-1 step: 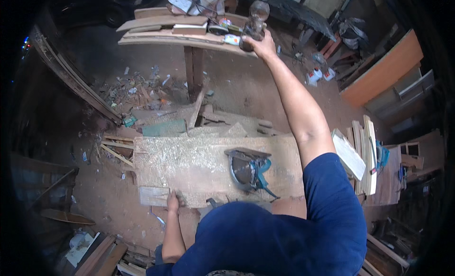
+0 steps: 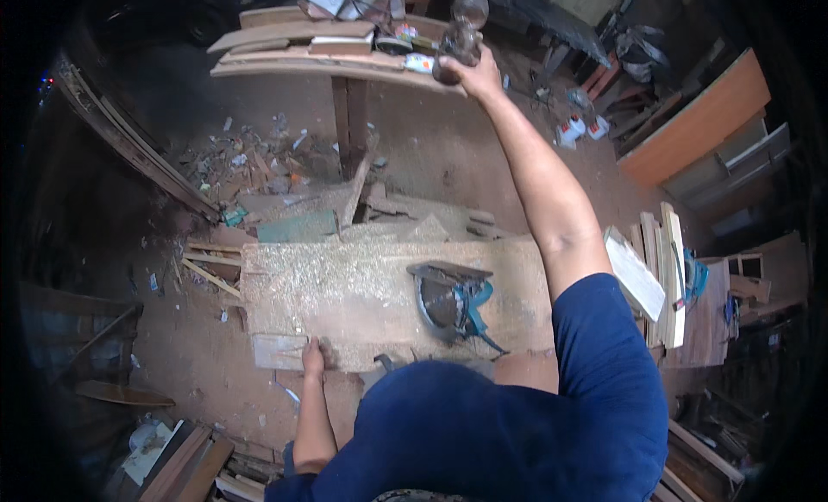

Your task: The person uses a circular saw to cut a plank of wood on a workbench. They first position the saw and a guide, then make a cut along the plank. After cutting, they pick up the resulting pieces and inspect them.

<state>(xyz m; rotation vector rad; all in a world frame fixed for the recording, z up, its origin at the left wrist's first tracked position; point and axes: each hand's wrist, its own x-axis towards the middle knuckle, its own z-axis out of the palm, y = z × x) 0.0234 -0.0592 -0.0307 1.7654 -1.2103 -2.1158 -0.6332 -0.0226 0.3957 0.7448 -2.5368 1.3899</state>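
Note:
My right hand [image 2: 479,71] is closed round a dark, translucent bottle [image 2: 455,52] at the right end of a raised timber shelf [image 2: 285,64]; a second rounded translucent shape [image 2: 468,10] shows just behind it. My left hand [image 2: 312,357] grips the right end of a short pale board [image 2: 279,353] at the near edge of the dusty workbench [image 2: 362,308]. A teal power tool with a dark metal base [image 2: 453,304] lies on the bench, right of my left hand. Small packets and a round dark item [image 2: 393,45] sit on the shelf beside the bottle.
Upright orange panel [image 2: 694,114] and white containers [image 2: 571,131] at back right. Leaning boards [image 2: 664,278] and another teal tool [image 2: 694,282] right of the bench. A post [image 2: 349,122] under the shelf, scattered offcuts [image 2: 263,166] on the floor, timber piles [image 2: 181,467] at near left.

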